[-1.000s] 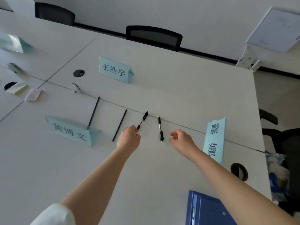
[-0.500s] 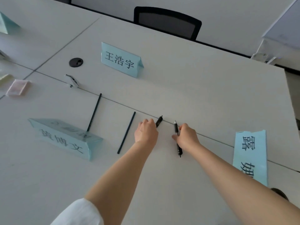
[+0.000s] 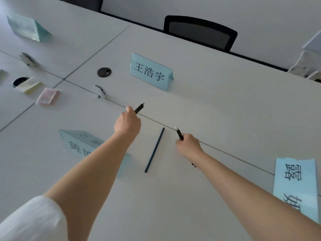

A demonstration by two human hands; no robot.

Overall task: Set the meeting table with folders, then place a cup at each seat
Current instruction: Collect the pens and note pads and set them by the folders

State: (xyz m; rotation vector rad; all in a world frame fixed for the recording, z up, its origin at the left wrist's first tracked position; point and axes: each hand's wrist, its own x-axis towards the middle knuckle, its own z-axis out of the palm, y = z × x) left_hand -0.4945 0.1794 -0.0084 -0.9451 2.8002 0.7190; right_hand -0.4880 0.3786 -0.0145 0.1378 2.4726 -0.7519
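My left hand [image 3: 127, 123] grips a black pen [image 3: 139, 108], whose end sticks out past my fingers toward the far side. My right hand [image 3: 188, 145] grips a second black pen [image 3: 179, 133], tip pointing up and away. Both hands hover over the white meeting table [image 3: 217, 105] near its middle seam. A thin dark stick [image 3: 154, 150] lies flat on the table between my two forearms. No folder or cup is in view.
Light blue name cards stand at the centre [image 3: 151, 72], under my left forearm [image 3: 79, 143], at the right edge [image 3: 296, 186] and far left [image 3: 26, 27]. Sticky note pads [image 3: 46, 96] and cable holes [image 3: 104, 72] lie left. A black chair [image 3: 199, 33] stands behind the table.
Both hands have lifted the pens off the table and spread apart, the left one moving left and forward. The view has shifted so one of the dark sticks is hidden by my left arm.
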